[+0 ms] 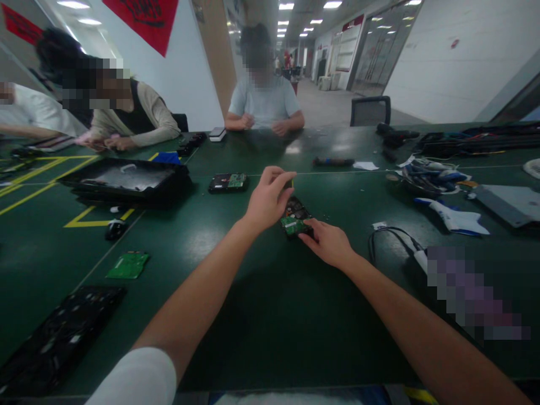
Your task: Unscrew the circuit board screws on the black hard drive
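Note:
A hard drive [297, 209] with a green circuit board [294, 226] at its near end lies at the middle of the table. My right hand [331, 243] grips its near right side between thumb and fingers. Above its far left edge, my left hand [270, 199] has its fingers closed around a small dark tool with a yellow edge [290, 183], mostly hidden behind the fingers. Several tiny screw-like bits [325, 217] are scattered right of the drive. Another hard drive [228, 183], its green board showing, rests to the left of my left hand.
Stacked black trays [130, 179] stand left. Nearer lie a green circuit board [129, 265] and a black panel [63, 332]. To the right are a dark cylinder [333, 161], bundled cables [434, 175], a white-and-blue glove [455, 216] and a grey metal box [508, 203]. People sit opposite and left.

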Tool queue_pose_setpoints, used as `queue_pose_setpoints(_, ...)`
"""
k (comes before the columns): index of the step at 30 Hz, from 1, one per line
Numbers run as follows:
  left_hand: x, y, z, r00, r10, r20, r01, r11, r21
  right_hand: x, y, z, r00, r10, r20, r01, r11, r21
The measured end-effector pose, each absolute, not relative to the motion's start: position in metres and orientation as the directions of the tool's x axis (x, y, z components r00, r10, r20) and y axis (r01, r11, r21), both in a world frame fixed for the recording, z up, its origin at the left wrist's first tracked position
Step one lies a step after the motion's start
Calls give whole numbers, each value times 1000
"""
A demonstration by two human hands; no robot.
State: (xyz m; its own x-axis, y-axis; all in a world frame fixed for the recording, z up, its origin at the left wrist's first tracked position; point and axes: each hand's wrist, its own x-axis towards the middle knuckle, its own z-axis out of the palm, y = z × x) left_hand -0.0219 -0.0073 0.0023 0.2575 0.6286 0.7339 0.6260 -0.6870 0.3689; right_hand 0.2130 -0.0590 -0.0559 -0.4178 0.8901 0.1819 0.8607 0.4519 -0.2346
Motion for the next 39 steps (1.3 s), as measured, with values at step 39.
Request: queue_pose_setpoints(39, -22, -8, 7, 315, 565, 762, 700, -681, 216, 214, -58, -58, -420, 884, 207, 850, 463, -250)
